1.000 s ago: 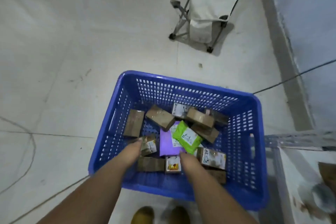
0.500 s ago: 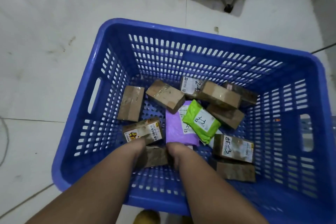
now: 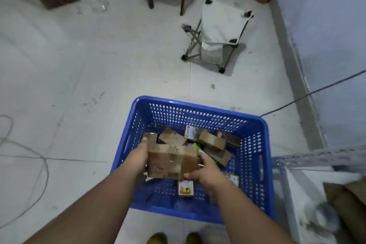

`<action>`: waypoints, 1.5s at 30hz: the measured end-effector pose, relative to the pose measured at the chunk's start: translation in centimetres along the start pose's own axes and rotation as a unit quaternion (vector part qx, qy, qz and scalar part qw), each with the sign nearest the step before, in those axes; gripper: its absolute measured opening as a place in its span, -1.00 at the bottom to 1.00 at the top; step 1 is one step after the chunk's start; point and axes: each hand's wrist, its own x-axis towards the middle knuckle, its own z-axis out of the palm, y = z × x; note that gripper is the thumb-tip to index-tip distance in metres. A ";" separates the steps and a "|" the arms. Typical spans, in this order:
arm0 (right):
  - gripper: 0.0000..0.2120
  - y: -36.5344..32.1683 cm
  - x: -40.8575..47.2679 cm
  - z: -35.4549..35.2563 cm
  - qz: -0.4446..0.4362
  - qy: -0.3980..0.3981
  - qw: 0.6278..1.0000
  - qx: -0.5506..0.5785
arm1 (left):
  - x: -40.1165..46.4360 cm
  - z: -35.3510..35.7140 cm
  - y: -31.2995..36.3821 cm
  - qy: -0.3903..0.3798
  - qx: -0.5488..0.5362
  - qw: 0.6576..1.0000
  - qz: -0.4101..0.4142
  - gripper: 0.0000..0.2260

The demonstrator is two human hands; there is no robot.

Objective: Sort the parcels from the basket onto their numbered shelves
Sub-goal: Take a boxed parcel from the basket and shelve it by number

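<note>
Brown cardboard, crossed with clear tape, fills the middle of the view: a taped parcel [image 3: 172, 161] is held between both hands above the blue plastic basket [image 3: 265, 164]. The left hand [image 3: 138, 157] clasps its left end with the thumb up along the far edge, and the right hand [image 3: 206, 170] grips the near right corner, fingers [image 3: 203, 157] wrapped round the side. The parcel is clear of the basket floor, over the near half.

More cardboard parcels [image 3: 213, 140] lie jumbled toward the far wall of the basket, with a green mailer [image 3: 196, 145] half hidden behind the held box and a small printed box [image 3: 185, 188] on the floor just below it. A grey metal shelf frame [image 3: 316, 157] shows at the right edge.

No number is legible on the face turned up, so the likeliest slip is a misfiled parcel if the label is not found before walking off. The grip sits at the ends only; slick tape could let the box tip and fall back among the others. A loose cable [image 3: 44, 166] curls on the floor to the left and could catch a foot.
</note>
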 end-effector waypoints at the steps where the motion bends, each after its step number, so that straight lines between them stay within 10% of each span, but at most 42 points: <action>1: -0.30 -2.9 -2.5 -0.3 -0.062 0.014 0.997 -0.049 | -4.2 0.2 2.6 -0.027 -0.022 0.999 0.013 -0.40; 8: -0.17 -21.9 -22.2 -0.6 -0.327 0.041 0.919 -0.215 | -29.0 -0.8 15.8 -0.043 0.018 0.966 0.253 -0.84; 19: 0.21 -32.6 -44.6 -0.9 -0.388 0.121 0.885 -0.228 | -51.6 -4.6 19.3 -0.203 -0.067 0.894 0.393 -0.64; 31: -0.05 -29.0 -47.2 -2.2 -0.373 0.204 0.879 -0.216 | -54.2 -2.2 18.3 -0.225 -0.083 0.888 0.392 -0.65; 45: -0.09 -10.7 -57.1 -15.6 -0.280 0.482 0.828 0.061 | -61.0 20.5 5.8 -0.439 0.153 0.828 0.314 -0.71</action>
